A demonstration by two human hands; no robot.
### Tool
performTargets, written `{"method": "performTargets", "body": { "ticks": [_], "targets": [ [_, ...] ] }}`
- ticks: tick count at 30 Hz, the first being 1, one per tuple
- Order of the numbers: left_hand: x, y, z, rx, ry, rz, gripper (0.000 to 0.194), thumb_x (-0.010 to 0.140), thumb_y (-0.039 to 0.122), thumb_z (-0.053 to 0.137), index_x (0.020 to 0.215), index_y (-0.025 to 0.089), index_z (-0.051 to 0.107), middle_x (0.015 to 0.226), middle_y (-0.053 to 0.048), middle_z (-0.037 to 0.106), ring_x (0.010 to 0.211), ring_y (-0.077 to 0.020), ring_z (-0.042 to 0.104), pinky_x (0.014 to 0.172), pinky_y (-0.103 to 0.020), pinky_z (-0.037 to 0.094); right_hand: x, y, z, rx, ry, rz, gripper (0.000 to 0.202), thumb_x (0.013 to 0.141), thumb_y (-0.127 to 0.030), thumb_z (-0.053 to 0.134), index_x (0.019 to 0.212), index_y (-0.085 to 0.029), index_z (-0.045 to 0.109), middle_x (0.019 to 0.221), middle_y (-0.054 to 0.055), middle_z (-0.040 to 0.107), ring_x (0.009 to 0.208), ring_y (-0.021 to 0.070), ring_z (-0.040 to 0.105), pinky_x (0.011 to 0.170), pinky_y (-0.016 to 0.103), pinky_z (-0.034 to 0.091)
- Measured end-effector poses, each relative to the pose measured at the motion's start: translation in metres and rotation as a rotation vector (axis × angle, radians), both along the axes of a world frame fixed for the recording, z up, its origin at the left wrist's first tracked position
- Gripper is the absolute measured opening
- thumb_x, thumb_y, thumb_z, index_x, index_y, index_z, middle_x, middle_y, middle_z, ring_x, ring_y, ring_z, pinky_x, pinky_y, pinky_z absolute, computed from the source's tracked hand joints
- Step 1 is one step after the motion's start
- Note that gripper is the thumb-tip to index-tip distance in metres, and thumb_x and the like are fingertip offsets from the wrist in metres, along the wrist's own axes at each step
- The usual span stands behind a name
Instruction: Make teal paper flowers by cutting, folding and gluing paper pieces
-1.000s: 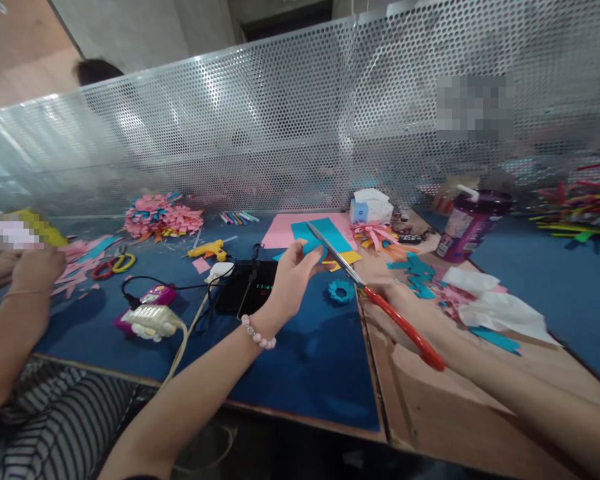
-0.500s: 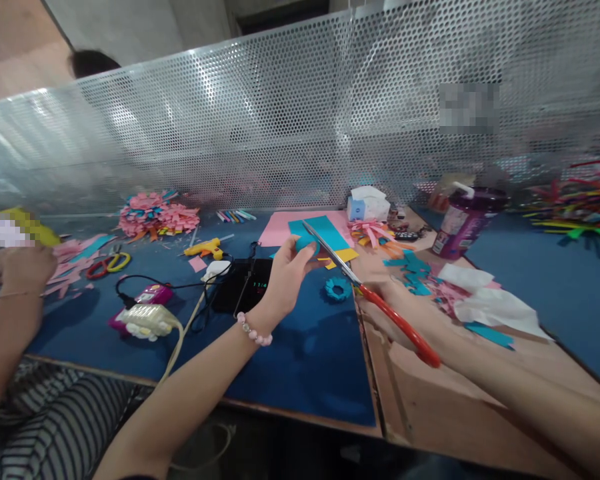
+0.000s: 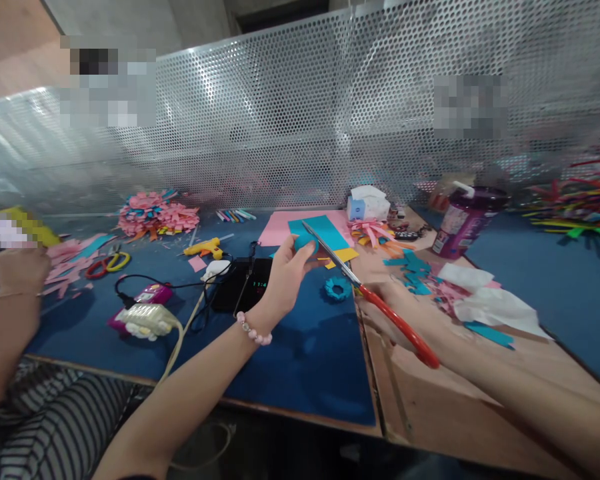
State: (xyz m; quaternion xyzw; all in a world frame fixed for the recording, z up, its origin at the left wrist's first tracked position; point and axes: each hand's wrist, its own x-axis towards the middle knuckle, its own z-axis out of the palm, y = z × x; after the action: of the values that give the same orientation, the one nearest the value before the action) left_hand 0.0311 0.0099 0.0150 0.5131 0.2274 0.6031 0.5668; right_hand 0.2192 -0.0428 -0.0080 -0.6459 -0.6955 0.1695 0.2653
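My left hand (image 3: 286, 277), with a pink bead bracelet on its wrist, pinches a small piece of blue paper (image 3: 305, 241). In my right hand (image 3: 397, 320) is a pair of scissors (image 3: 375, 299) with red handles. Its long blades point away to the left and lie close to the blue paper; whether they touch it I cannot tell. A blue fringed paper ring (image 3: 337, 288) rests on the table between my hands. Beyond them lie a teal sheet (image 3: 336, 230) and a pink sheet (image 3: 275, 228).
At left are a yellow glue gun (image 3: 207, 248), another pair of scissors (image 3: 109, 265), a power strip (image 3: 145, 320), a dark phone (image 3: 237, 287) and a neighbour's hands (image 3: 23, 272). Rightward are a tissue pack (image 3: 367, 205), paper scraps and a purple cup (image 3: 463, 227). Behind stands a perforated metal screen (image 3: 280, 120).
My hands, the blue paper and the scissors stay almost where they were. The neighbour's hands at the left have shifted slightly to the left.
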Motion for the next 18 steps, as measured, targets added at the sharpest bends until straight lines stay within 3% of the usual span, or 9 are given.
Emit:
{"method": "performTargets", "body": {
  "ticks": [5,10,14,16,18],
  "targets": [
    [0.000,0.003,-0.001,-0.003,-0.005,-0.013,0.012,0.082,0.026,0.065,0.089,0.018,0.060,0.097,-0.005,0.067,0.087,-0.0175,0.066,0.084,-0.036,0.054,0.003,0.002,-0.005,-0.008,-0.006,0.014,0.027,0.094,-0.039,0.052,0.100,-0.015,0.063,0.094,0.004,0.065,0.078,0.0133,0.062,0.068,0.027,0.054],
    [-0.006,0.011,-0.002,-0.064,-0.049,0.014,0.015,0.079,0.025,0.068,0.082,0.016,0.056,0.085,-0.006,0.069,0.088,-0.0204,0.069,0.088,-0.041,0.052,0.008,0.017,0.001,-0.013,-0.024,0.031,0.036,0.090,-0.047,0.052,0.083,-0.015,0.066,0.061,0.004,0.061,0.057,0.0149,0.059,0.050,0.024,0.046],
    [-0.017,0.024,0.000,-0.132,-0.154,0.144,0.014,0.077,0.023,0.067,0.079,0.016,0.055,0.078,-0.004,0.067,0.078,-0.0178,0.068,0.078,-0.035,0.053,0.013,0.057,0.011,0.018,-0.294,0.068,0.045,0.088,-0.055,0.048,0.082,-0.014,0.068,0.066,0.008,0.066,0.060,0.0191,0.063,0.050,0.025,0.041],
    [-0.023,0.033,0.000,-0.165,-0.195,0.194,0.013,0.076,0.022,0.067,0.078,0.017,0.055,0.073,-0.002,0.066,0.074,-0.0156,0.067,0.074,-0.031,0.052,0.010,0.084,0.012,0.029,-0.525,0.043,0.048,0.090,-0.052,0.042,0.088,-0.012,0.069,0.076,0.013,0.070,0.068,0.0230,0.066,0.054,0.027,0.040],
    [-0.030,0.043,-0.002,-0.183,-0.204,0.208,0.012,0.076,0.022,0.067,0.077,0.016,0.056,0.072,-0.002,0.066,0.073,-0.0155,0.067,0.074,-0.030,0.052,0.003,0.115,0.011,0.011,-0.587,0.062,0.050,0.089,-0.050,0.043,0.086,-0.008,0.071,0.082,0.019,0.071,0.073,0.0257,0.068,0.057,0.028,0.041]
  ]
}}
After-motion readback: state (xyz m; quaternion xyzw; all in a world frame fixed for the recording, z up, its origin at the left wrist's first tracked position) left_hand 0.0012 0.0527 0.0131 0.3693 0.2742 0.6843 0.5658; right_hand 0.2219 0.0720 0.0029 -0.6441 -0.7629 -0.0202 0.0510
